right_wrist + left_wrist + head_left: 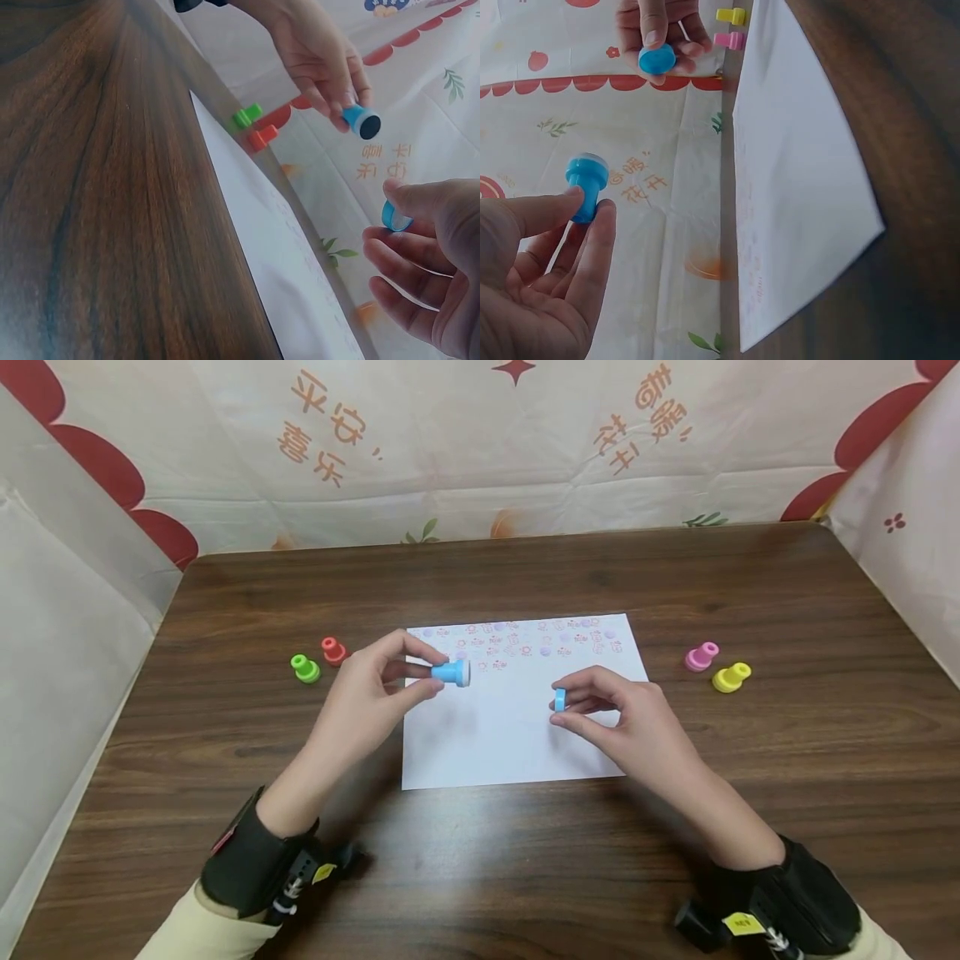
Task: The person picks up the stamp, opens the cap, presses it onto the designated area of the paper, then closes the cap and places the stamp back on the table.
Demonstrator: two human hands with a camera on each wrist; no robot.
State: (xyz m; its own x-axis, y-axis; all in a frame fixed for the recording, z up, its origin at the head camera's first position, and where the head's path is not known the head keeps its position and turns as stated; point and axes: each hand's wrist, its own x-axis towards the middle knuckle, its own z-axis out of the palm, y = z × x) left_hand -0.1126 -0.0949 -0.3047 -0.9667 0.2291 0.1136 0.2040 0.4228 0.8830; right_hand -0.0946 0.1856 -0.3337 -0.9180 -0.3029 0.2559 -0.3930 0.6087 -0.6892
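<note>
A blue toy stamp (pixel 452 672) is pinched by its handle between the thumb and fingers of my left hand (pixel 375 681). It lies sideways above the paper, and its dark round stamping face shows in the right wrist view. My right hand (pixel 618 710) pinches the small blue cap (pixel 559 700) by its rim; the hollow inside of the cap (pixel 397 217) faces the right wrist camera. Stamp and cap are apart, both held over the white sheet of paper (pixel 510 727). Rows of small red and purple prints (pixel 517 639) run across the paper's far part.
Left of the paper stand a green stamp (pixel 305 668) and a red stamp (pixel 333 651). On the right are a pink stamp (pixel 701 657) and a yellow stamp (pixel 732 677). Behind the brown wooden table (pixel 480 877) hangs a patterned white cloth (pixel 465 443).
</note>
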